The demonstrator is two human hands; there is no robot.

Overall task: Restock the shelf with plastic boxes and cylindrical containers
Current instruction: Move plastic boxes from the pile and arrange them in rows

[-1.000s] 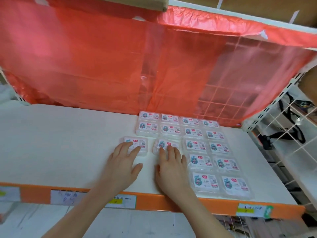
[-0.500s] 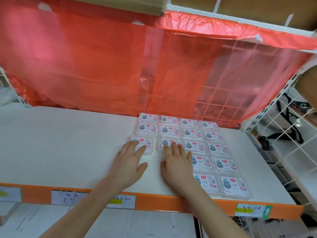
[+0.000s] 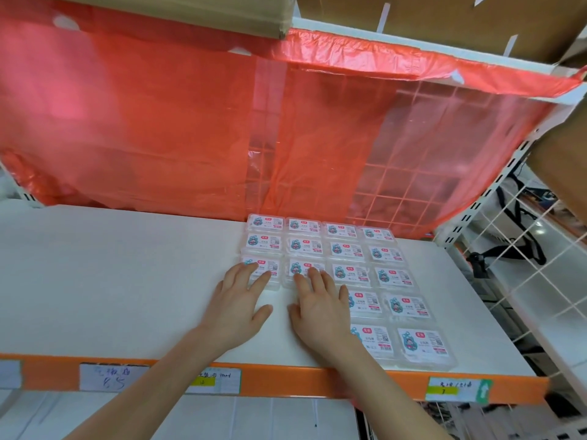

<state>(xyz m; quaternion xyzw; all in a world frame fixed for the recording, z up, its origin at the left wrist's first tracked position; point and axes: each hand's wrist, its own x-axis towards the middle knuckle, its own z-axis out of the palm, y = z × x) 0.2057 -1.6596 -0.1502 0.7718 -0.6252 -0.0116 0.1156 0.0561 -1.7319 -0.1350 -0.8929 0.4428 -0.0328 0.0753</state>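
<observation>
Several flat clear plastic boxes with printed labels lie in neat rows on the white shelf [image 3: 111, 281], right of its middle. My left hand [image 3: 236, 308] lies flat, its straight fingertips pressing on the leftmost box of the third row [image 3: 271, 268]. My right hand [image 3: 319, 308] lies flat beside it, fingertips on the neighbouring box [image 3: 313, 266]. Both boxes sit in line with the third row of boxes [image 3: 370, 274]. My right wrist partly hides two front boxes. No cylindrical containers are in view.
A red plastic sheet [image 3: 190, 128] hangs over the wire grid behind the shelf. Cardboard boxes [image 3: 444, 20] sit on the shelf above. The orange front edge [image 3: 286, 379] carries price labels. A white wire rack [image 3: 524, 249] stands at the right.
Both hands have pushed the two boxes away from me, up against the second row; the left box has also closed in towards the right one.
</observation>
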